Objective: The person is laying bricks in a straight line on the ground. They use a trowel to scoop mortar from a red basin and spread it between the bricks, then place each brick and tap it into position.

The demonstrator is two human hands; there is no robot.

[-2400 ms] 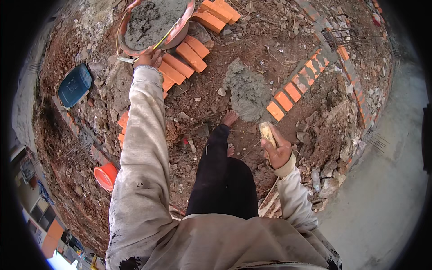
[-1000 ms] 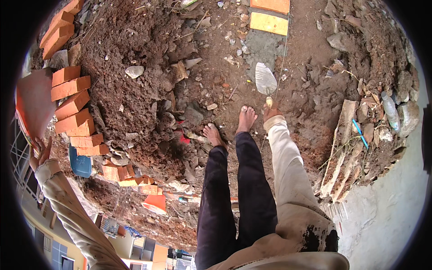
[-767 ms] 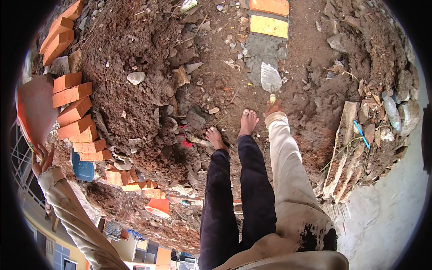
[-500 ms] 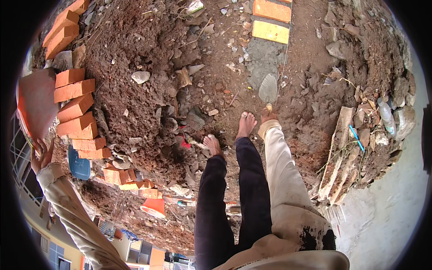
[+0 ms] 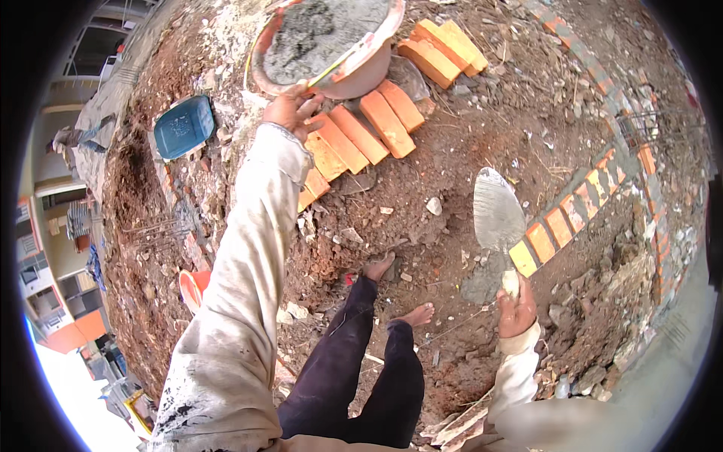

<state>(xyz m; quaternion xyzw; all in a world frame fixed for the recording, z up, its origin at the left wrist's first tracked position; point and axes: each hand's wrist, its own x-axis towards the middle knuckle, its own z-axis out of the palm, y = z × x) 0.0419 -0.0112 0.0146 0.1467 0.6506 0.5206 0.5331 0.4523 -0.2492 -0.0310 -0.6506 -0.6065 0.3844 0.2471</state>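
Observation:
My left hand [image 5: 292,109] has its fingers closed over the near rim of a wide basin [image 5: 369,71]. Wet grey mortar [image 5: 309,34] fills the basin, which tilts toward me. Low on the right, my right hand [image 5: 517,307] grips the pale handle of a trowel [image 5: 497,209]. Its broad blade points away from me and carries a thin grey smear. Just beyond that hand runs a row of laid orange bricks [image 5: 558,226], with a patch of mortar [image 5: 486,281] on the soil at its near end.
Loose bricks [image 5: 346,139] lean in a line below the basin, and more bricks [image 5: 444,49] lie right of it. A blue tub [image 5: 184,126] and an orange bucket [image 5: 194,288] stand left. Metal rods [image 5: 655,124] rise far right. Another person [image 5: 83,139] is far left.
My view has swung left toward the basin. My left hand, spread at the basin's edge before, now grips its rim. The trowel has come up off the mortar bed, still in my right hand.

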